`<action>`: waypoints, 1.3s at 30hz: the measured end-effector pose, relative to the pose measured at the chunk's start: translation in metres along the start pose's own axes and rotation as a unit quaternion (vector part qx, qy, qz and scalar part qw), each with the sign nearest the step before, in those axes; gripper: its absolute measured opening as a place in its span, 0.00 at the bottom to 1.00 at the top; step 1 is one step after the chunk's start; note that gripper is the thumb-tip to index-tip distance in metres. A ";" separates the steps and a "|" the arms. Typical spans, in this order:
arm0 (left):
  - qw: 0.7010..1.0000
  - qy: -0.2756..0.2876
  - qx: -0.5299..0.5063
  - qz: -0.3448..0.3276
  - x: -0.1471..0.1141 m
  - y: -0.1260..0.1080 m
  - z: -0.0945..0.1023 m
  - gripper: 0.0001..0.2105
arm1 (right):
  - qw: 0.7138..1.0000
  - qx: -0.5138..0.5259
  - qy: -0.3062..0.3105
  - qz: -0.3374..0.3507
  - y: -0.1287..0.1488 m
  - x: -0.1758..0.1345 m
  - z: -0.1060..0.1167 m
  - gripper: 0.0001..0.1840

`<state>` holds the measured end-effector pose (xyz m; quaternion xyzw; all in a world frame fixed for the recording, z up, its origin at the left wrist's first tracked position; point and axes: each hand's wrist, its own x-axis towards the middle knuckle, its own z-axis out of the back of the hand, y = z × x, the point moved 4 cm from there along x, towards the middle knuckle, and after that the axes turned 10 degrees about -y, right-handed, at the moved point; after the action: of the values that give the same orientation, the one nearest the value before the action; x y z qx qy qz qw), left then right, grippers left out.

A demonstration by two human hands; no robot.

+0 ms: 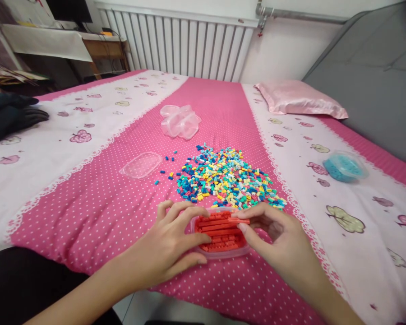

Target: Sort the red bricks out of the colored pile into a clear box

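Near the bed's front edge stands a clear plastic container [223, 255] filled with rows of red toy building bricks [219, 246]. My left hand [171, 239] grips its left end, the thumb by the near wall and other fingertips over the rim and bricks. Between the thumb and fingers of my right hand [274, 230] is a short strip of red bricks [239, 220], held just above the container's right side. Right behind the container spreads a loose pile of small multicoloured bricks [223, 176].
An oval clear lid [142, 165] lies left of the pile, with nested clear containers [180, 122] farther back. On the right sits a container of blue bricks [345, 167]. A pink pillow [301, 97] lies by the grey headboard [375, 76]; a black glove [13, 115] lies far left.
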<state>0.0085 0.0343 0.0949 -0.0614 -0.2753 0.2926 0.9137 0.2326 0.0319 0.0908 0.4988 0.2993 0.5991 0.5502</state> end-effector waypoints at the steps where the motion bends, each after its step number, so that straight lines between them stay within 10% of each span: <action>1: 1.000 0.003 -0.002 0.001 0.000 0.000 -0.001 0.13 | 1.000 0.000 -0.002 0.002 0.000 0.000 0.000 0.03; 39: 0.999 0.008 -0.040 0.026 0.005 0.002 0.001 0.10 | 0.993 -0.074 0.088 0.022 0.025 0.004 -0.008 0.12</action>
<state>0.0101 0.0381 0.0978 -0.1069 -0.2775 0.3041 0.9050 0.2165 0.0317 0.1116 0.4086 0.2903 0.6731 0.5438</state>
